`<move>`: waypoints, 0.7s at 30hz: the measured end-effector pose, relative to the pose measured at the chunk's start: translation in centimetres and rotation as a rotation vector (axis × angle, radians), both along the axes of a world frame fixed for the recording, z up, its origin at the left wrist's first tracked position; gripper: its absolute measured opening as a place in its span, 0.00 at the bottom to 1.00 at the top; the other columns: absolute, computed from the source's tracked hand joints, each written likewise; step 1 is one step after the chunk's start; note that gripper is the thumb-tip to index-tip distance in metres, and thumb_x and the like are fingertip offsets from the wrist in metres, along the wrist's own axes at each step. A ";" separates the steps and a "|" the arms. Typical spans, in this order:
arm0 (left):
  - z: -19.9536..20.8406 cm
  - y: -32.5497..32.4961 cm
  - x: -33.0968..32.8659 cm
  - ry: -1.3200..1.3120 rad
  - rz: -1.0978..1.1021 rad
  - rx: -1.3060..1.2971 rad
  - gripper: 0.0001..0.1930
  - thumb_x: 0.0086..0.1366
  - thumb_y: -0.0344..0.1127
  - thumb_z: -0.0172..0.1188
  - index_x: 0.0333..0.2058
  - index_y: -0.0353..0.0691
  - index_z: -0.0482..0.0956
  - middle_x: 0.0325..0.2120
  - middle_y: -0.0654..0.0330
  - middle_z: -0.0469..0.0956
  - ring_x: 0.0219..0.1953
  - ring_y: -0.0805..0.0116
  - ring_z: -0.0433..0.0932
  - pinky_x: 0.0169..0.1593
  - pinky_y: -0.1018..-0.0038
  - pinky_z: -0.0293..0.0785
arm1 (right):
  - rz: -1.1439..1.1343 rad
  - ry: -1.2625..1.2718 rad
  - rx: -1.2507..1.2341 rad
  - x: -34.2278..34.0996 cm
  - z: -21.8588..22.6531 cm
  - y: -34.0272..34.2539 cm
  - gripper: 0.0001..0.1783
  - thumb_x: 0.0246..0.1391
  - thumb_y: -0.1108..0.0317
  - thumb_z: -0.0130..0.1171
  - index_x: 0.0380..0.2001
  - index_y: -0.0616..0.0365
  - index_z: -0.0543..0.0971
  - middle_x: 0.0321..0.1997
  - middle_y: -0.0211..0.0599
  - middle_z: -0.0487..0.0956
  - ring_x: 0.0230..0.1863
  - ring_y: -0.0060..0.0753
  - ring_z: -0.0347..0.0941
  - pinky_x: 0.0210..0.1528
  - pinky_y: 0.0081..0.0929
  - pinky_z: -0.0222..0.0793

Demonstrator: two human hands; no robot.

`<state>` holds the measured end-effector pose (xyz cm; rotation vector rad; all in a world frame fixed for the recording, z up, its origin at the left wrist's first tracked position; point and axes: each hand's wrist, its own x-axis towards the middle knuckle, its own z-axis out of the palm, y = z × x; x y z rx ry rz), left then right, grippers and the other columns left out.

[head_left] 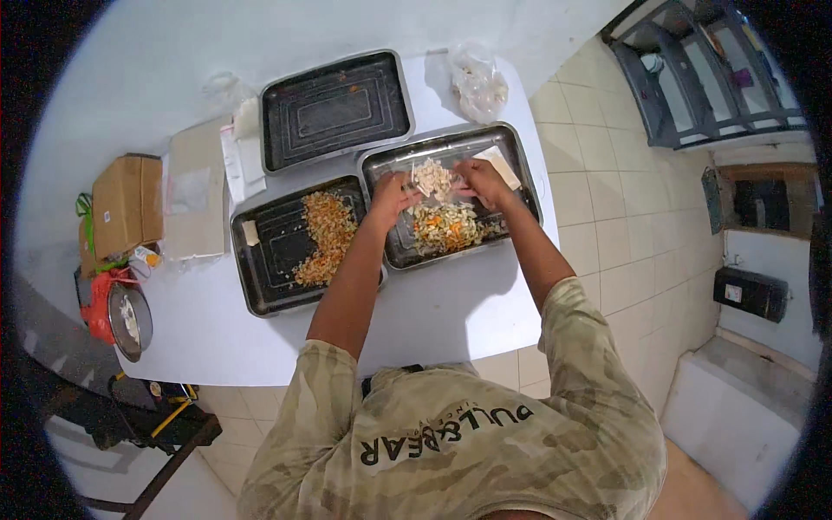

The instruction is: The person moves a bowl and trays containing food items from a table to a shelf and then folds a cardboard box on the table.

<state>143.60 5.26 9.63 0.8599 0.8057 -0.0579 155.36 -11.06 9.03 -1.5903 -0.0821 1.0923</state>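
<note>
Between your two hands, the heap of pale chopped pieces [432, 178] sits to the right of your left hand [392, 198] and to the left of your right hand [485, 184], over the far half of the right-hand tray [529, 191]. Neither hand is clearly nearer: the fingers on both sides come just beside the heap's edges. The heap looks roundish, so you have no strong long axis to line up with. Your fingers are spread rather than balled up, and something clear, like thin plastic, seems to show around the pale pieces; you cannot tell from here whether either hand is pinching it or only touching. On your near side of the heap, the chopped vegetables [446, 227] lie in the same tray, their longer spread running left to right. A pale block [500, 167] lies just beyond your right hand, near that tray's far right corner. The tray on the left [260, 290] carries orange crumbly food [328, 232], and both trays rest on the white desk [425, 325]. As for writing, your camouflage shirt [485, 472] bears large dark lettering, upside down in this view; the cardboard box [130, 204] has a small label too tiny to read.
</note>
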 end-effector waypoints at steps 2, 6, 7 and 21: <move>-1.3 0.5 0.9 -0.032 0.050 0.009 0.17 0.57 0.36 0.41 0.44 0.33 0.58 0.38 0.55 0.65 0.36 0.60 0.72 0.40 0.69 0.71 | 0.010 0.007 -0.027 1.2 -0.5 0.9 0.18 0.49 0.60 0.46 0.39 0.63 0.68 0.37 0.35 0.71 0.32 0.27 0.71 0.31 0.23 0.70; -4.0 1.0 0.8 0.072 0.016 0.129 0.17 0.56 0.38 0.44 0.42 0.34 0.60 0.36 0.54 0.66 0.30 0.63 0.73 0.31 0.74 0.70 | 0.021 -0.013 -0.012 1.5 -1.4 0.8 0.17 0.48 0.59 0.48 0.36 0.63 0.69 0.34 0.35 0.72 0.29 0.26 0.71 0.28 0.22 0.70; -3.9 0.7 0.7 0.087 0.005 0.120 0.17 0.56 0.38 0.44 0.42 0.34 0.60 0.36 0.54 0.66 0.30 0.63 0.73 0.31 0.74 0.70 | 0.029 -0.037 -0.037 1.6 -2.0 0.1 0.17 0.48 0.59 0.48 0.36 0.63 0.69 0.32 0.35 0.73 0.28 0.26 0.71 0.26 0.22 0.70; 4.9 -1.8 -20.6 -0.049 -0.141 0.615 0.11 0.57 0.36 0.49 0.34 0.35 0.67 0.31 0.60 0.70 0.35 0.72 0.69 0.42 0.76 0.65 | 0.470 -0.952 -0.165 -22.9 -0.6 -9.4 0.12 0.38 0.62 0.56 0.29 0.53 0.72 0.32 0.36 0.67 0.33 0.38 0.66 0.34 0.31 0.65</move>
